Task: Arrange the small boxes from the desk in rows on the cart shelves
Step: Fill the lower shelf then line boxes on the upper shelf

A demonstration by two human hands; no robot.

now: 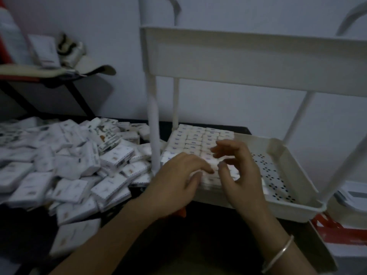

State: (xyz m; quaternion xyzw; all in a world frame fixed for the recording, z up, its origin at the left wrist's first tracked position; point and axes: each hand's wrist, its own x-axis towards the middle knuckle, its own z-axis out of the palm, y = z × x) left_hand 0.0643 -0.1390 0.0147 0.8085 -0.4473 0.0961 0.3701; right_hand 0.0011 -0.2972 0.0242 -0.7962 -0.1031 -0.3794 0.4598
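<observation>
A big loose heap of small white boxes covers the dark desk on the left. The white cart's lower shelf holds several rows of the same boxes, standing on edge in its left half. My left hand lies on the near rows with fingers stretched over the box tops. My right hand hovers just right of it, its fingers curved over the near boxes, thumb and fingertip close to one box; I cannot tell whether it pinches it.
The shelf's right half shows a bare perforated floor. A cart post stands between heap and rows. The upper shelf hangs overhead. A side table with clutter sits back left. Red-and-white packaging lies at right.
</observation>
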